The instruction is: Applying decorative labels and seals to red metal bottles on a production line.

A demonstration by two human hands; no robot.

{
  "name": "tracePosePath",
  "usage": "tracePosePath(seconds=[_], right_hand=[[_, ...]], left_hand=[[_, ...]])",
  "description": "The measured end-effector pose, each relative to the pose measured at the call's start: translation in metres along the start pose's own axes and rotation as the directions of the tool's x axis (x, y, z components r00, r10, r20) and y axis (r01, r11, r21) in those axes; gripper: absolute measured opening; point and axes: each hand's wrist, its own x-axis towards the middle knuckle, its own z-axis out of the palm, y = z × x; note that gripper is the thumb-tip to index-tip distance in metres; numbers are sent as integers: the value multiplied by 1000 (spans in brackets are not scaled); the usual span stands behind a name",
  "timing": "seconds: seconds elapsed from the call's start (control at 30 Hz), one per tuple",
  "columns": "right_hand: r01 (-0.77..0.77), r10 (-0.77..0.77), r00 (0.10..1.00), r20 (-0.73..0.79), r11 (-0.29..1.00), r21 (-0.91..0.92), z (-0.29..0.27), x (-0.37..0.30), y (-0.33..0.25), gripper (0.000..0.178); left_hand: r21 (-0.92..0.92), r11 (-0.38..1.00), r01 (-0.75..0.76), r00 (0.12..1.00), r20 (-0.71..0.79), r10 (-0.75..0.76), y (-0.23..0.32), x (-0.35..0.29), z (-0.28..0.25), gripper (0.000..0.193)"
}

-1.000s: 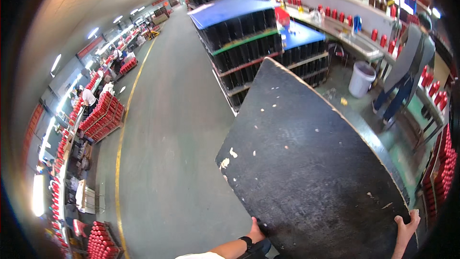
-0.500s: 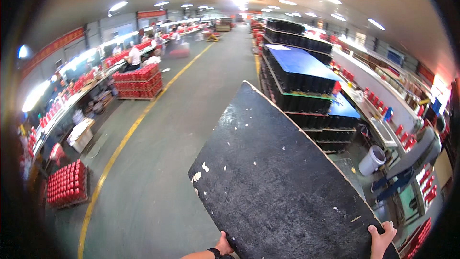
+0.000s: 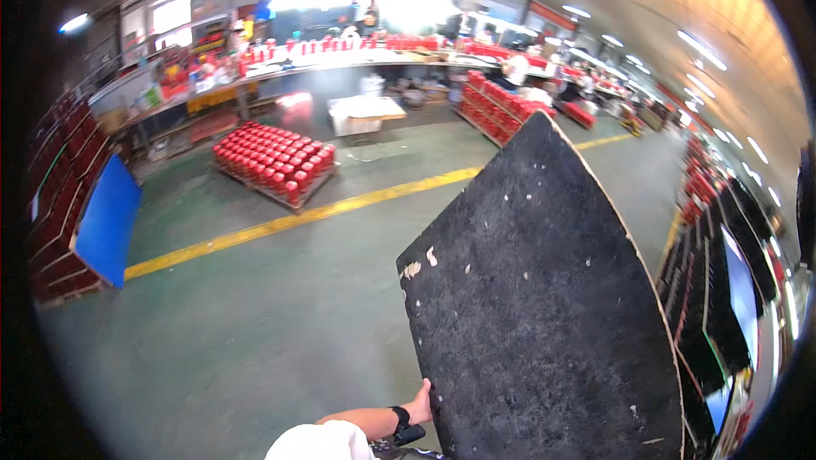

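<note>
At the bottom of the frame, left of centre, 1 loose white sleeve is covering part of the left forearm. Farther right, 1 black wristband is showing, a dark, blocky piece sitting along its lower side. The left hand is showing bare.

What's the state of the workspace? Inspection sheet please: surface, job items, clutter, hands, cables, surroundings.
Surface: green floor crossed by a yellow line.
Job items: black board, raised at a tilt; pale chips on its face, mostly near the left corner.
Clutter: block of red cylindrical items on a low base; white box near the bench.
Hands: left hand on the board's left edge; right hand out of view.
Cables: nothing seen clearly.
Surroundings: long workbench with red items along the far side; upright blue panel against a dark stack at left; black stacks at right, partly hidden by the board.
</note>
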Motion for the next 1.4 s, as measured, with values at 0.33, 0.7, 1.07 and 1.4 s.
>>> tracePosePath(seconds=[0.33,0.7,1.07,1.4], right_hand=[[280,-339,940,37,830,482,178,200,110,25],[464,-707,707,-16,447,765,567,204,-255,36],[641,-822,472,-319,72,764,562,48,-634,60],[580,-899,283,-335,-118,806,562,-60,-886,57]], left_hand=[[-341,864,-370,928,-183,325,-80,97,69,88],[-554,499,-666,737,-387,555,131,232,-102,95],[-751,227,-621,565,-228,793,302,166,-309,80],[-950,-100,-295,553,-255,793,506,79,-432,94]])
